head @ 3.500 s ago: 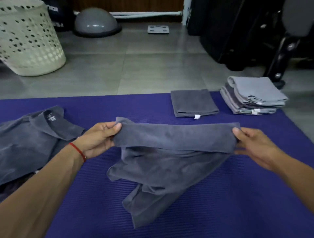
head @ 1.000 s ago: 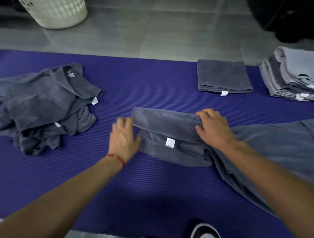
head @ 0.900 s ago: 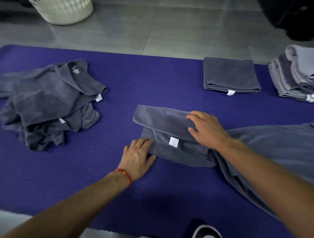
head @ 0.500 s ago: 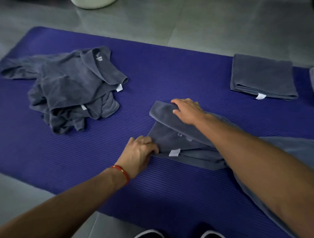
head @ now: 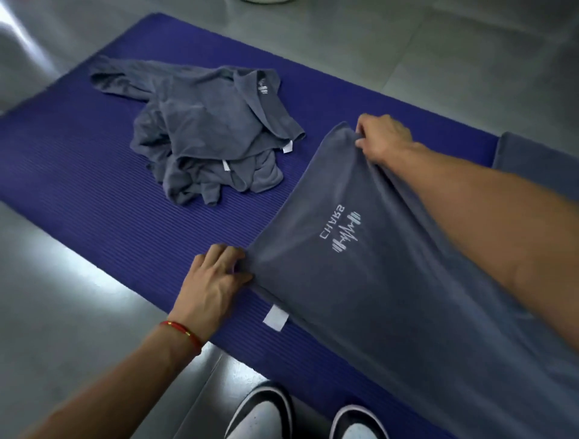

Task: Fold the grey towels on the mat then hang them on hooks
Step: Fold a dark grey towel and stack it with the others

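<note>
A grey towel (head: 354,282) with a white logo lies spread on the purple mat (head: 119,225), running off to the lower right. My left hand (head: 216,279) pinches its near left corner, close to a white tag. My right hand (head: 382,141) grips the far left corner, and my forearm crosses above the cloth. A heap of several unfolded grey towels (head: 213,131) lies on the mat to the left of it.
The edge of a folded grey towel (head: 539,159) shows at the right, behind my right forearm. Grey floor tiles (head: 62,329) surround the mat. My two shoes (head: 307,416) stand at the mat's near edge. A sliver of a white basket (head: 266,1) shows at the top.
The towel was bunched and folded over half a second ago; now its left end is pulled flat with the logo showing. Both hands moved out to its two left corners. The view tilted down.
</note>
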### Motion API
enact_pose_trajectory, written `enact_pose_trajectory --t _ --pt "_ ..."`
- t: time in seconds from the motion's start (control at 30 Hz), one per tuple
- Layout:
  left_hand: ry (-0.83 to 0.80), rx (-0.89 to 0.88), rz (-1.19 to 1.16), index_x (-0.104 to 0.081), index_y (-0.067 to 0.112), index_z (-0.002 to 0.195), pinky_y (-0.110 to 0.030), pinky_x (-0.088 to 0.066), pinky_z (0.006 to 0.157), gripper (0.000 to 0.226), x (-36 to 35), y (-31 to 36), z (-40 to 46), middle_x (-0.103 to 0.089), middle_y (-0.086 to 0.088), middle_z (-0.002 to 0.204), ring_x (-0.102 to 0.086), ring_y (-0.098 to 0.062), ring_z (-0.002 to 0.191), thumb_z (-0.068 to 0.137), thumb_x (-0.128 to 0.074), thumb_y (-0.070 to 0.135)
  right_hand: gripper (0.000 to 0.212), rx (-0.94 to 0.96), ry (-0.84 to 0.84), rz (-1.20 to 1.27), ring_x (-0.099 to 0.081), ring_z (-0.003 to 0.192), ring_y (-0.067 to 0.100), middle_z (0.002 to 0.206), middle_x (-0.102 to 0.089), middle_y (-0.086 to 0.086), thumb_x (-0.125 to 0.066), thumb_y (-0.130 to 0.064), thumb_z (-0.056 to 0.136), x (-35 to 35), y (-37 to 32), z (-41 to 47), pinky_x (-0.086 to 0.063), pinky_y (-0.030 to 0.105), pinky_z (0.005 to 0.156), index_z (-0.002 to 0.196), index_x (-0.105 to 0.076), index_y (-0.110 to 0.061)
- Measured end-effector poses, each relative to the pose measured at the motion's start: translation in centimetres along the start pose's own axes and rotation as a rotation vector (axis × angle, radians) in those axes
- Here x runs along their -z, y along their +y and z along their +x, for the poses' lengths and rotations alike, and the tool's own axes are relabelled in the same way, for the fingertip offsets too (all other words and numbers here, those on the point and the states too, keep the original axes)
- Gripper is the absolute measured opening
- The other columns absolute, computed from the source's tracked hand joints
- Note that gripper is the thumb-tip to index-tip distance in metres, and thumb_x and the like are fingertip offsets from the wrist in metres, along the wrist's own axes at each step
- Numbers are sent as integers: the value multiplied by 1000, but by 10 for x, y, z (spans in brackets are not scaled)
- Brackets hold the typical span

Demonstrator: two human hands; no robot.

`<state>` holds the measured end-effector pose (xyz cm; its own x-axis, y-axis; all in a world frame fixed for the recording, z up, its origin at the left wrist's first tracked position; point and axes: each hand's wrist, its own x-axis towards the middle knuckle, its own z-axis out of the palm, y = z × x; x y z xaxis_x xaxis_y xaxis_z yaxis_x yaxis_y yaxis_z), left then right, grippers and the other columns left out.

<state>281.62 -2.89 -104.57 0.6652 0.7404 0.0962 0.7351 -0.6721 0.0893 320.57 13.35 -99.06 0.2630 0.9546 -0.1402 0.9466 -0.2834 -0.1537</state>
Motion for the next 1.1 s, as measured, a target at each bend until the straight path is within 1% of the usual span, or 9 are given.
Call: enact_pose_trajectory --t 0.13,0.23,0.3,0.4,0.5,0.6,0.77,0.9,1.1 --pt "-13 130 12 -79 25 101 -48 -52 74 18 -3 -9 -9 -59 -9 124 -54 -37 107 86 -72 18 9 67 21 87 -60 97 34 104 -65 9 -62 -22 92 1 -15 20 -43 37 73 101 -58 -22" --pt "-54 167 47 -80 19 99 -48 -57 68 23 -12 -12 -13 -61 -12 124 -59 -39 104 89 -59 23 8 45 70 174 -59 93 30 104 -63 8 -62 -22 96 -27 -21 20 -44 38 73 101 -57 -18" --pt "-154 197 74 -80 17 99 -50 -58 66 18 -18 -19 -13 -63 -15 126 -61 -41 104 82 -74 16 16 14 55 233 -58 104 30 117 -58 9 -62 -21 97 -46 -27 20 -47 41 83 111 -56 -17" --pt "-312 257 74 -79 17 102 -53 -59 64 43 -26 -26 -15 -65 -17 126 -64 -44 103 61 -90 8 64 43 -211 249 -41 141 33 159 -24 10 -63 -22 97 -74 -31 8 -36 48 114 153 -32 -27" --pt "-334 275 112 -72 14 118 -53 -59 67 41 -33 -20 -22 -59 -19 135 -60 -43 110 78 -75 24 76 170 -233 164 -12 156 30 170 5 4 -56 -28 101 -99 -31 -19 -19 53 124 162 -12 -33" --pt "-347 363 124 -58 4 133 -55 -53 79 61 -40 -5 -33 -47 -21 145 -48 -45 122 88 -40 41 62 241 -156 34 0 157 25 171 2 -1 -42 -41 105 -120 -26 -69 -4 61 123 161 -17 -31" --pt "-309 546 100 -52 -1 135 -63 -41 93 73 -46 23 -23 -31 -27 153 -37 -50 131 86 -29 49 62 299 -181 14 3 157 24 171 0 -3 -25 -50 103 -145 5 -178 -4 65 121 162 -17 -30" --pt "-233 148 107 -41 11 152 -72 -18 111 71 -49 40 9 -23 -24 162 -23 -50 146 92 -33 48 63 331 -179 -40 0 158 20 171 -5 -3 -22 -47 102 -154 53 -251 -5 59 124 162 -19 -28" --pt "-307 -399 -141 -58 25 141 -68 -31 109 58 -66 149 60 -33 -11 161 -33 -37 147 86 -45 41 60 41 -180 -87 4 157 14 171 1 -9 -27 -40 105 -140 167 -365 -7 54 125 163 -10 -32"
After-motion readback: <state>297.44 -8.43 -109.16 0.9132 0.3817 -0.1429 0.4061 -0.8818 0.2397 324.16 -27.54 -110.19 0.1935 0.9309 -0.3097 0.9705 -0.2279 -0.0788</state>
